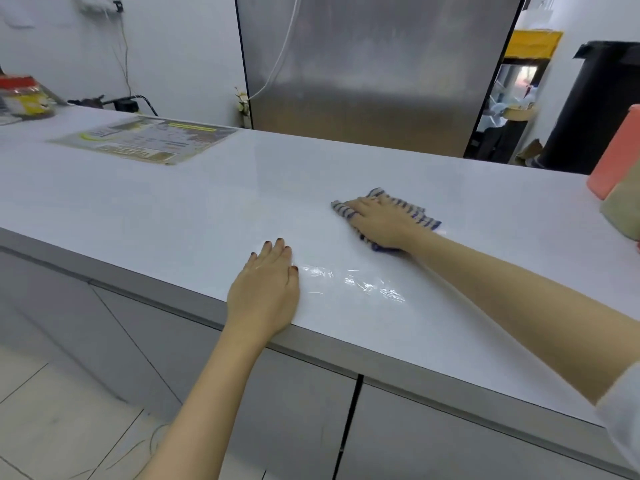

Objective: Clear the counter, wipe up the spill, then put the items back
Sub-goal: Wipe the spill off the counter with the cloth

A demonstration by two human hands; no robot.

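Note:
A wet, glistening spill [356,280] lies on the white counter [180,209] near its front edge. My left hand [265,289] rests flat on the counter just left of the spill, fingers straight. My right hand [379,221] presses flat on a blue-and-white striped cloth [412,211], a little beyond the spill. The cloth is bunched under the palm and partly hidden by it.
A laminated printed sheet [149,142] lies at the back left. A red-lidded jar [24,97] stands at the far left. A pink and beige object [620,181] sits at the right edge. A steel fridge [374,64] rises behind the counter; grey cabinets below.

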